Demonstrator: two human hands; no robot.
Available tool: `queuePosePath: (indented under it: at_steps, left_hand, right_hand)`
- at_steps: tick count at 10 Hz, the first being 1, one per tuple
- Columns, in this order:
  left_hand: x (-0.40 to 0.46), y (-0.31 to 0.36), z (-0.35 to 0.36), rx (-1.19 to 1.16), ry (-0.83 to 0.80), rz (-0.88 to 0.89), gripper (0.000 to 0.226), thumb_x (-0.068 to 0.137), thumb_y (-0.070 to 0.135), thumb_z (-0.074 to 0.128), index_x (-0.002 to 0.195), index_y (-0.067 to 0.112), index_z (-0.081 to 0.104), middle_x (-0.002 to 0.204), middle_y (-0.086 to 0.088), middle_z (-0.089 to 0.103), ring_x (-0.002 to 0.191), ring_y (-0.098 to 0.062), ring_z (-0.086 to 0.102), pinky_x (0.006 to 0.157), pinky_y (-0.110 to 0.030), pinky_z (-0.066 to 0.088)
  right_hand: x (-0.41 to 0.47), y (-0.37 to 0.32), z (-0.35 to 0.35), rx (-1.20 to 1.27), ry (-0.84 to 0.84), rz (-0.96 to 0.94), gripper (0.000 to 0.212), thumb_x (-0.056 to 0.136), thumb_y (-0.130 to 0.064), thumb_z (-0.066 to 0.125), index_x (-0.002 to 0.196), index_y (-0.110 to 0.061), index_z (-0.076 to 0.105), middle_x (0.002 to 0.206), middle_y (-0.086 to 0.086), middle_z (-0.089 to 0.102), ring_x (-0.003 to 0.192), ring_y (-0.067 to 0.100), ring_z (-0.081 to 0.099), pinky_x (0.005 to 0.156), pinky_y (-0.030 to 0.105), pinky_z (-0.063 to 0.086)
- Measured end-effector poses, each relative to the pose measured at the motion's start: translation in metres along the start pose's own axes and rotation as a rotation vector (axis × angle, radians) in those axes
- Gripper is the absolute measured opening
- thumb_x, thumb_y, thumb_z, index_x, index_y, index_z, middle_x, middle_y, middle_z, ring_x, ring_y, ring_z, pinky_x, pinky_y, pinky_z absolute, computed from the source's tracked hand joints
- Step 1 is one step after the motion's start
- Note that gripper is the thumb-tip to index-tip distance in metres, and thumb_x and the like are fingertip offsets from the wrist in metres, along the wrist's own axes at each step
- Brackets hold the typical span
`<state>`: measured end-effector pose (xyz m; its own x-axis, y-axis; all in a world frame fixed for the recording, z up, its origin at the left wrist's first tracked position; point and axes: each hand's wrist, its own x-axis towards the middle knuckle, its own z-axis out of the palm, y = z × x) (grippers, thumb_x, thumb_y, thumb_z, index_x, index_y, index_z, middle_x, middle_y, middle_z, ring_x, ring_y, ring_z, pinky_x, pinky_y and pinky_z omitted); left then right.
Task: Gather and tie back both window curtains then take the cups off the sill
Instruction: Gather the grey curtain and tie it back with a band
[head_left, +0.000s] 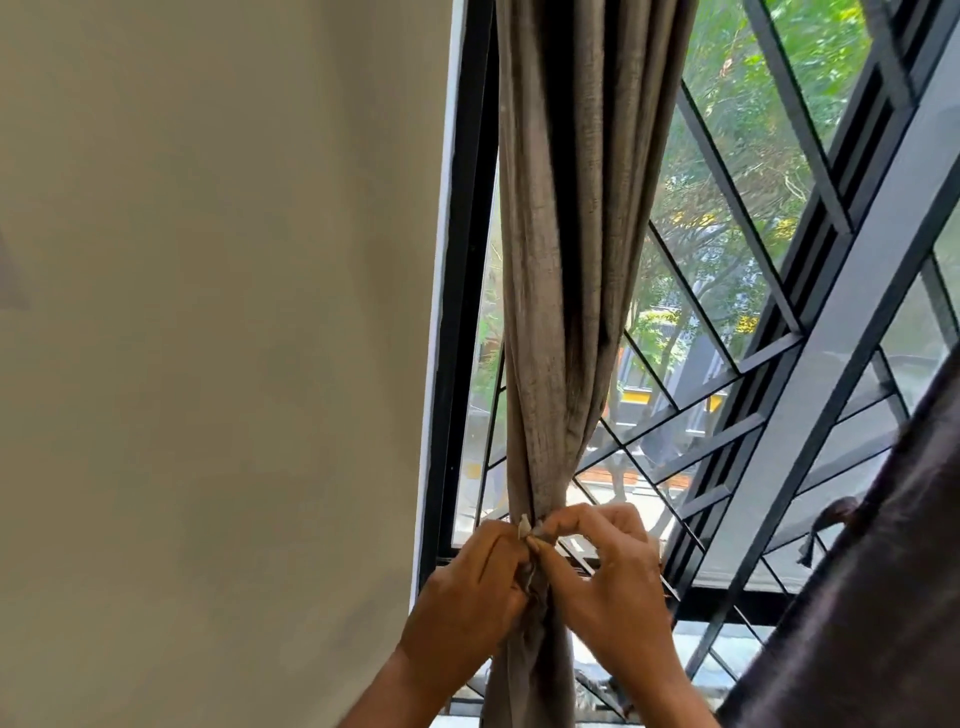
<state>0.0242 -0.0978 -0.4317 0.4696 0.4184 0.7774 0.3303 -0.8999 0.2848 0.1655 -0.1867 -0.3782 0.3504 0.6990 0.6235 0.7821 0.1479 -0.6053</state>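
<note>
The left curtain, grey-brown and gathered into a narrow bundle, hangs beside the window's left frame. At its pinched waist a tie-back band of the same cloth wraps it, its short ends sticking up. My left hand and my right hand meet there, each pinching an end of the band. The right curtain fills the lower right as a dark fold, with a tie and knot on its edge. No cups show, and the sill is mostly hidden behind my hands.
A plain beige wall takes the left half. The black window frame and a diamond-pattern metal grille stand behind the curtains. Trees and buildings show through the glass.
</note>
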Motion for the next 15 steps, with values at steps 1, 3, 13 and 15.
queuePosePath:
  at_steps: [1, 3, 13, 15]
  left_hand:
    - [-0.014, 0.002, 0.007, -0.095, -0.025, -0.101, 0.018, 0.108, 0.032, 0.046, 0.125, 0.031, 0.052, 0.122, 0.012, 0.067, 0.101, -0.007, 0.068, 0.084, -0.009, 0.053]
    - [-0.017, -0.006, 0.009, 0.001, -0.009, -0.044, 0.026, 0.112, 0.034, 0.047, 0.135, 0.027, 0.056, 0.129, 0.012, 0.067, 0.113, -0.005, 0.069, 0.088, -0.026, 0.064]
    - [0.041, -0.039, -0.05, 0.065, -0.437, -0.036, 0.021, 0.092, 0.041, 0.057, 0.081, 0.024, 0.063, 0.078, 0.003, 0.065, 0.062, -0.017, 0.059, 0.057, -0.029, 0.047]
    - [0.034, -0.063, -0.056, -0.548, -0.553, -0.555, 0.014, 0.089, 0.03, 0.067, 0.087, 0.017, 0.072, 0.096, -0.01, 0.067, 0.082, -0.011, 0.066, 0.084, -0.049, 0.06]
  right_hand:
    - [-0.002, 0.004, -0.003, -0.181, 0.005, -0.111, 0.022, 0.083, -0.032, 0.088, 0.096, -0.041, 0.072, 0.091, -0.035, 0.067, 0.104, 0.007, 0.057, 0.093, 0.044, 0.035]
    - [-0.012, -0.005, 0.0, -0.497, 0.034, -0.188, 0.013, 0.096, -0.042, 0.072, 0.109, -0.044, 0.073, 0.115, -0.028, 0.069, 0.121, 0.016, 0.055, 0.092, 0.045, 0.037]
    - [-0.026, 0.0, 0.057, 0.11, -0.182, 0.147, 0.124, 0.088, 0.0, 0.071, 0.167, -0.057, -0.006, 0.155, -0.026, 0.057, 0.141, 0.002, 0.058, 0.113, 0.031, 0.048]
    - [-0.033, 0.006, 0.078, 0.153, -0.251, 0.181, 0.105, 0.096, -0.004, 0.058, 0.168, -0.055, 0.002, 0.141, -0.007, 0.073, 0.118, 0.016, 0.074, 0.098, 0.035, 0.059]
